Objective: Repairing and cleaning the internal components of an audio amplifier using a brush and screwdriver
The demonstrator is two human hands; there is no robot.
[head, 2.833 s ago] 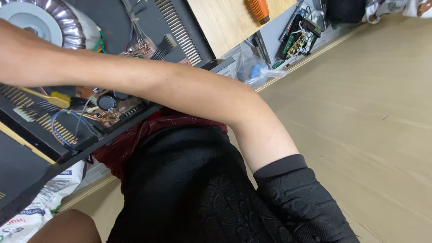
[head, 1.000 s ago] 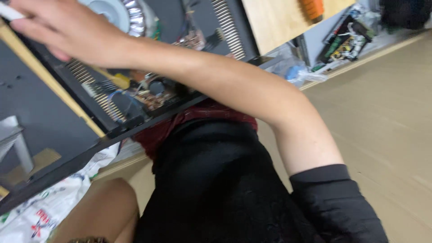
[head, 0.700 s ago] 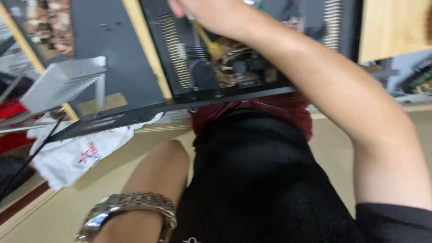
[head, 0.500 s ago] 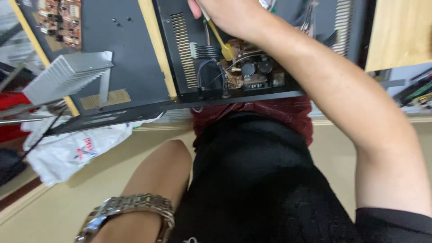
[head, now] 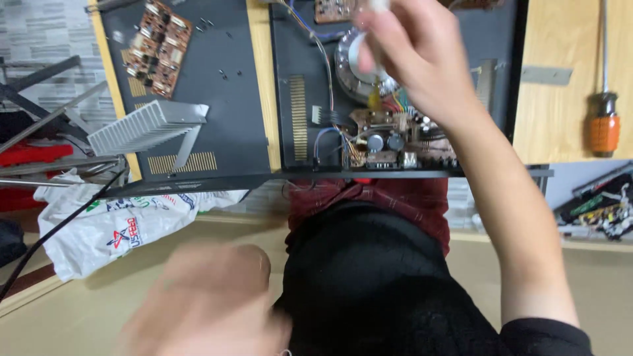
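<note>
right hand (head: pixel 422 59) pinching a small white object (head: pixel 379 6) above the open amplifier chassis (head: pixel 395 132), left hand (head: pixel 204 303) blurred near the lap, grip unclear, orange-handled screwdriver (head: pixel 603 125) on the bench (head: pixel 567 79)

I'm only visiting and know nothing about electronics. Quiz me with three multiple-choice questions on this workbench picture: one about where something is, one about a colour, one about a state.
1. Where does the ribbed silver metal heat sink lie?
A. left of the open dark metal chassis
B. right of it
C. inside it

2. What colour is the screwdriver handle?
A. blue
B. orange
C. green

3. How does the left hand appear?
A. sharp, resting on the bench
B. blurred, low in the picture
C. out of view

Answers:
1 A, it sits on the dark panel to the left.
2 B, orange shows against the pale wood.
3 B, it is a smear near the bottom edge.
</note>
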